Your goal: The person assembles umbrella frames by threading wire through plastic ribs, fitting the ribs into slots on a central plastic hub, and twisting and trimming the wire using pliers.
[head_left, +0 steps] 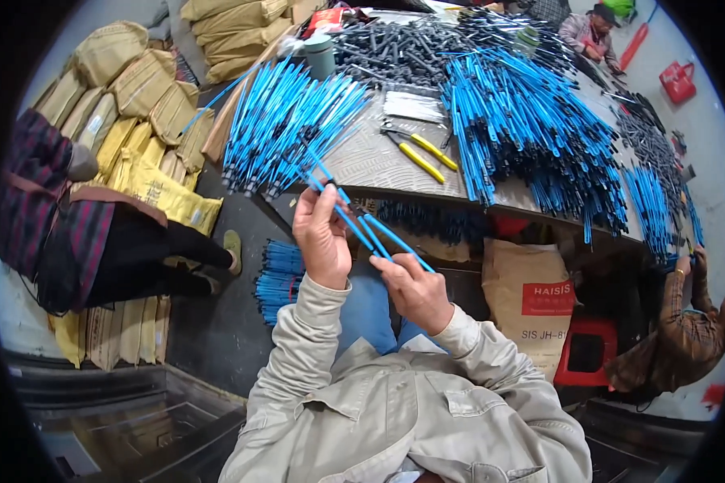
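Several thin blue rods with black end fittings (pixel 401 242) are held between my two hands, just off the table's near edge. My left hand (pixel 324 233) is closed, pinching them near the black fittings. Lower and to the right, my right hand (pixel 415 291) closes its fingers round their other part. Exactly how the rods join is too small to tell. Past my hands on the table lie a pile of blue rods (pixel 278 121) at the left, a larger pile of blue rods (pixel 524 121) at the right, and yellow-handled pliers (pixel 424 154) between them.
A tray of white sticks (pixel 413 105), a heap of black fittings (pixel 387 52) and a green cup (pixel 320 58) stand farther back on the table (pixel 366 165). Bundled blue rods (pixel 278 278) lie low at left. A red stool (pixel 588 352) and other people are nearby.
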Action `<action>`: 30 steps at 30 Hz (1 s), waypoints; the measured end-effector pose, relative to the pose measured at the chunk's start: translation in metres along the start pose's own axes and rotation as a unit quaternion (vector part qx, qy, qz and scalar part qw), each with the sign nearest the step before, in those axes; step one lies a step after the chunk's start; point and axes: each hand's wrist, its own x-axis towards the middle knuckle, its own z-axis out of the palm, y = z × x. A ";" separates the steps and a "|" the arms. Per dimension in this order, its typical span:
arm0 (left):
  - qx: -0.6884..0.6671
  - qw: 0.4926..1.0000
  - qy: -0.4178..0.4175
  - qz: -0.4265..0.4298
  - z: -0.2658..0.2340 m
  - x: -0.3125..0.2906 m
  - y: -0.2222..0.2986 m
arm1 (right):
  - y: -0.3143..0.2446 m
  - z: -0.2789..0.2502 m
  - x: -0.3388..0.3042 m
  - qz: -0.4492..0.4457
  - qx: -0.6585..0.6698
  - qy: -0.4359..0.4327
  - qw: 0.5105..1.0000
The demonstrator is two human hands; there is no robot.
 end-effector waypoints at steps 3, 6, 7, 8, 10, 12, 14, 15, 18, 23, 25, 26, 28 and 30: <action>-0.034 0.999 0.018 -0.008 -0.013 0.012 -0.002 | 0.003 -0.021 0.019 0.014 0.054 -0.079 0.995; -0.058 0.998 0.034 -0.005 -0.027 0.026 0.002 | 0.033 -0.059 0.057 -0.030 0.096 -0.155 0.983; -0.043 0.998 0.038 0.005 -0.033 0.029 0.005 | 0.054 -0.070 0.077 -0.058 0.079 -0.129 0.987; -0.026 0.999 0.044 0.016 -0.040 0.032 0.008 | 0.075 -0.075 0.098 -0.010 0.088 -0.104 0.991; -0.013 0.998 0.050 0.028 -0.044 0.032 0.012 | 0.116 -0.083 0.155 0.042 0.047 -0.039 0.997; 0.066 0.996 0.051 0.020 -0.038 0.029 0.015 | 0.175 -0.083 0.215 0.106 -0.079 0.001 0.991; 0.096 0.994 0.044 0.016 -0.037 0.030 0.012 | 0.239 -0.089 0.251 0.112 -0.169 0.016 0.979; 0.108 0.993 0.053 0.019 -0.042 0.030 0.011 | 0.262 -0.085 0.265 0.155 -0.277 0.008 0.948; 0.127 0.989 0.075 0.027 -0.051 0.036 0.012 | 0.295 -0.071 0.282 0.219 -0.396 -0.021 0.892; 0.022 0.996 0.087 0.006 -0.058 0.042 0.029 | 0.305 -0.069 0.290 0.301 -0.400 -0.026 0.865; -0.017 1.000 0.016 -0.004 -0.060 0.040 0.031 | 0.296 -0.083 0.286 0.313 -0.393 -0.005 0.865; -0.020 1.000 0.015 -0.007 -0.057 0.037 0.031 | 0.290 -0.094 0.278 0.276 -0.384 0.027 0.881; -0.013 0.999 -0.034 -0.039 -0.046 0.026 0.029 | 0.275 -0.118 0.251 0.144 -0.370 0.104 0.912; -0.007 0.997 -0.058 -0.052 -0.041 0.018 0.029 | 0.242 -0.127 0.218 0.005 -0.338 0.163 0.927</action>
